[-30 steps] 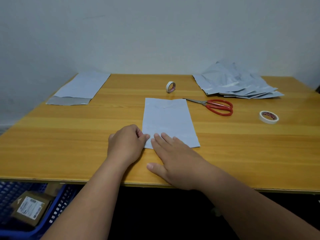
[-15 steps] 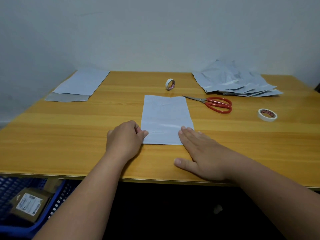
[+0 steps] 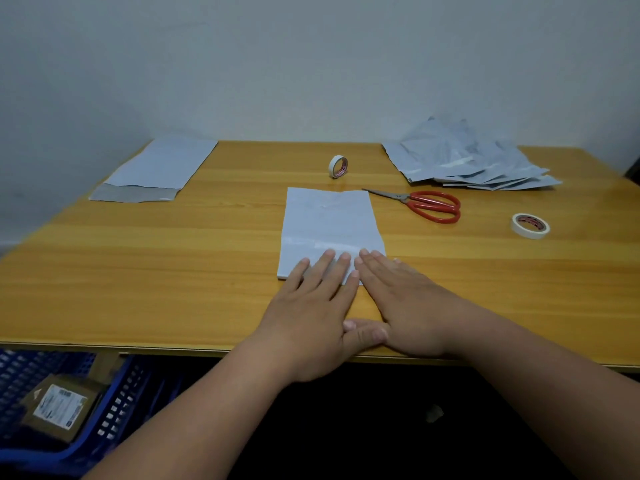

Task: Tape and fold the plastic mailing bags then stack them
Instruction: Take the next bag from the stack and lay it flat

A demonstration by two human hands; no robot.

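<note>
A folded white mailing bag (image 3: 329,223) lies flat in the middle of the wooden table (image 3: 173,258). My left hand (image 3: 311,306) lies flat with straight fingers pressing the bag's near edge. My right hand (image 3: 401,299) lies flat beside it, fingertips on the bag's near right corner. The two thumbs touch near the table's front edge. A heap of loose mailing bags (image 3: 471,161) sits at the back right. At the back left lies a flat white bag (image 3: 156,171) with a grey flap.
Red-handled scissors (image 3: 429,204) lie right of the folded bag. One tape roll (image 3: 338,166) stands on edge behind the bag, another tape roll (image 3: 530,225) lies flat at the right. A blue crate (image 3: 114,403) holding a cardboard parcel (image 3: 62,407) sits below the table's left front.
My left hand has opened from a curled grip at the bag's left corner and moved right onto the near edge. My right hand slid left to meet it.
</note>
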